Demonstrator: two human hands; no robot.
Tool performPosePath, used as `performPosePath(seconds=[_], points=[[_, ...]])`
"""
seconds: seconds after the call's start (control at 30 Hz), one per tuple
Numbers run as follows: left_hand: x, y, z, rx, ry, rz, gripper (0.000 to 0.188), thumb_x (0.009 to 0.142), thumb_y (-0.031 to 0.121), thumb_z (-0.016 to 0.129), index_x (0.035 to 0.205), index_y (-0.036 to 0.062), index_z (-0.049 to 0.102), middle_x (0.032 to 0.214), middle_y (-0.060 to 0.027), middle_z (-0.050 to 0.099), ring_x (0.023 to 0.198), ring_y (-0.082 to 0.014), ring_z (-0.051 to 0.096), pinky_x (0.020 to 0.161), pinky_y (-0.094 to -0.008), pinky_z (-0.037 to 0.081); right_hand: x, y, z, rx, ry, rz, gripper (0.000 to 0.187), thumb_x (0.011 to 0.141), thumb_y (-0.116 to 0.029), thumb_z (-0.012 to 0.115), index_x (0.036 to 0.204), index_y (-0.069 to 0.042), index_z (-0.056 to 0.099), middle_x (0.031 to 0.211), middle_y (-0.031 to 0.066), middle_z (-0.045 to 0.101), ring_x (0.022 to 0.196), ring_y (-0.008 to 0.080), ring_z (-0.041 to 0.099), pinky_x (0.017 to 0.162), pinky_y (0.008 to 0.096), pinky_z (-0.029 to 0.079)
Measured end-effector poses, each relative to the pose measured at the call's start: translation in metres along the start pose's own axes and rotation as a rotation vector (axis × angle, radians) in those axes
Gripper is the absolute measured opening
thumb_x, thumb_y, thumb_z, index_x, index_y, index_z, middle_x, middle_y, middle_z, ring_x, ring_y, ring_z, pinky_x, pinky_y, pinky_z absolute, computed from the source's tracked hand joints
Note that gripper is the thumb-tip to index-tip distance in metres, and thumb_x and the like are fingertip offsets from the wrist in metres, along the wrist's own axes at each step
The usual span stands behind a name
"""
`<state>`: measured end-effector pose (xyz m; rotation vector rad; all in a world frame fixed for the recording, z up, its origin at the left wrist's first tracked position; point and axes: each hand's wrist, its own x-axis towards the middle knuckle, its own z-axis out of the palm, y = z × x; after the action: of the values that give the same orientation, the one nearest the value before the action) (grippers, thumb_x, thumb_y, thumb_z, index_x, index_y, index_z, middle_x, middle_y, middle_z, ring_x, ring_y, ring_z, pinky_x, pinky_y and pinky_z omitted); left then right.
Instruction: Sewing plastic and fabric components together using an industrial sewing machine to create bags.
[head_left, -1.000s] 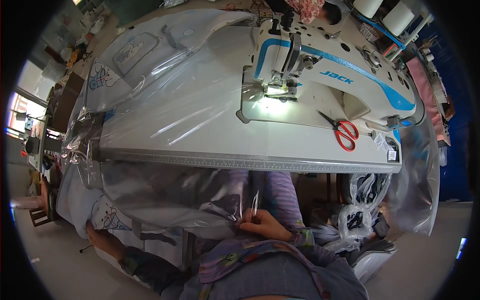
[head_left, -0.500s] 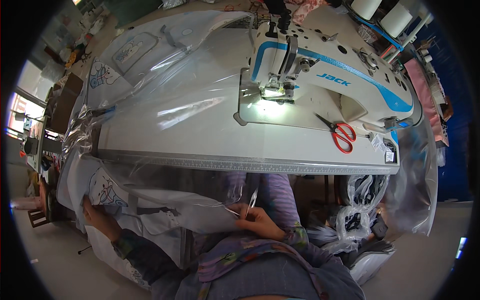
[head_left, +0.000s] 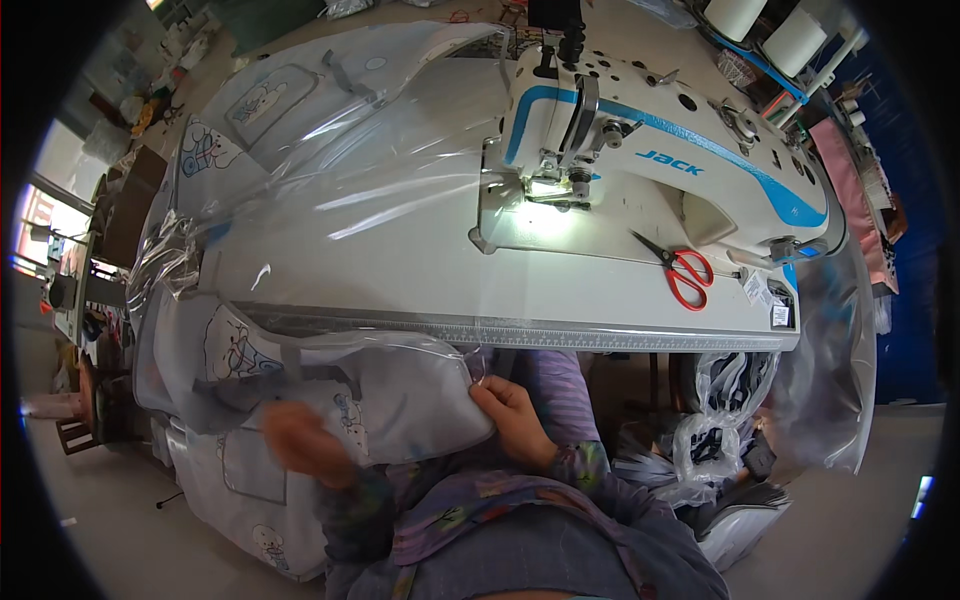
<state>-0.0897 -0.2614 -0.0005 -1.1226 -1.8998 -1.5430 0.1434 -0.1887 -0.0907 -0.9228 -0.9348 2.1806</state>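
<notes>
A pale grey printed sheet [head_left: 415, 395] with cartoon animals and clear plastic film hangs over the table's near edge toward my lap. My right hand [head_left: 515, 415] pinches its right-hand edge between thumb and fingers, where a bit of clear film [head_left: 477, 362] stands up. Smeared by motion, my left hand [head_left: 305, 442] is over the left part of the sheet, and its fingers cannot be made out. More of the printed sheet and film spreads across the left of the tabletop. Beyond it stands a white and blue sewing machine [head_left: 660, 150] with its lamp lit over the needle plate.
Red-handled scissors [head_left: 688, 278] lie on the tabletop right of the needle. A ruler strip [head_left: 600, 338] runs along the table's near edge. Plastic-wrapped bundles [head_left: 715, 445] are below at right, and white thread cones [head_left: 792, 40] stand at the far right.
My left hand has let go of the sheet's left edge and moved right, toward my body. The sheet's near part has shifted right and bunched up. My right hand has turned more upright.
</notes>
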Motion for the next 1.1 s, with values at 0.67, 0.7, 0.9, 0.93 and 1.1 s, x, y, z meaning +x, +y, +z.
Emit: performPosePath(seconds=[0.67, 0.7, 0.9, 0.93, 1.1], points=[[-0.035, 0.08, 0.109, -0.189, -1.029, 0.318, 0.037, 0.087, 0.004, 0.061, 0.124, -0.0017, 0.061, 0.122, -0.0146, 0.059, 0.117, -0.0309, 0.06, 0.1, -0.0382, 0.052, -0.012, 0.02, -0.002, -0.116, -0.264, 0.152, 0.03, 0.103, -0.013, 0.056, 0.128, 0.003, 0.062, 0.118, 0.008, 0.068, 0.113, 0.016, 0.06, 0.097, 0.0327, 0.049], [-0.034, 0.079, 0.113, -0.173, -1.008, 0.355, 0.039, 0.088, 0.003, 0.06, 0.127, -0.0022, 0.06, 0.127, -0.0154, 0.058, 0.119, -0.0323, 0.059, 0.102, -0.039, 0.05, -0.011, 0.024, -0.003, -0.12, -0.266, 0.153, 0.03, 0.103, -0.013, 0.056, 0.128, 0.003, 0.062, 0.118, 0.008, 0.068, 0.113, 0.016, 0.06, 0.097, 0.0327, 0.049], [-0.023, 0.069, 0.133, -0.069, -1.016, 0.466, 0.045, 0.089, 0.004, 0.06, 0.134, 0.001, 0.058, 0.139, -0.0154, 0.055, 0.13, -0.0329, 0.054, 0.111, -0.0433, 0.043, -0.003, 0.025, 0.006, -0.15, -0.347, 0.079, 0.033, 0.108, -0.021, 0.055, 0.131, 0.002, 0.06, 0.123, 0.0065, 0.067, 0.115, 0.0131, 0.058, 0.1, 0.031, 0.047], [-0.021, 0.066, 0.135, -0.058, -1.032, 0.457, 0.045, 0.09, 0.005, 0.061, 0.135, 0.0029, 0.059, 0.14, -0.0152, 0.054, 0.132, -0.0326, 0.052, 0.113, -0.0449, 0.041, -0.002, 0.015, 0.011, -0.153, -0.337, 0.052, 0.032, 0.107, -0.019, 0.055, 0.131, 0.002, 0.06, 0.122, 0.006, 0.067, 0.114, 0.0123, 0.058, 0.099, 0.0303, 0.047], [-0.014, 0.065, 0.152, -0.111, -1.097, 0.449, 0.045, 0.091, 0.006, 0.061, 0.136, 0.0062, 0.059, 0.141, -0.0136, 0.054, 0.137, -0.0329, 0.048, 0.117, -0.0474, 0.036, -0.005, -0.006, 0.012, -0.053, -0.241, 0.063, 0.031, 0.107, -0.017, 0.055, 0.131, 0.002, 0.06, 0.121, 0.0046, 0.067, 0.111, 0.0104, 0.058, 0.097, 0.0285, 0.047]])
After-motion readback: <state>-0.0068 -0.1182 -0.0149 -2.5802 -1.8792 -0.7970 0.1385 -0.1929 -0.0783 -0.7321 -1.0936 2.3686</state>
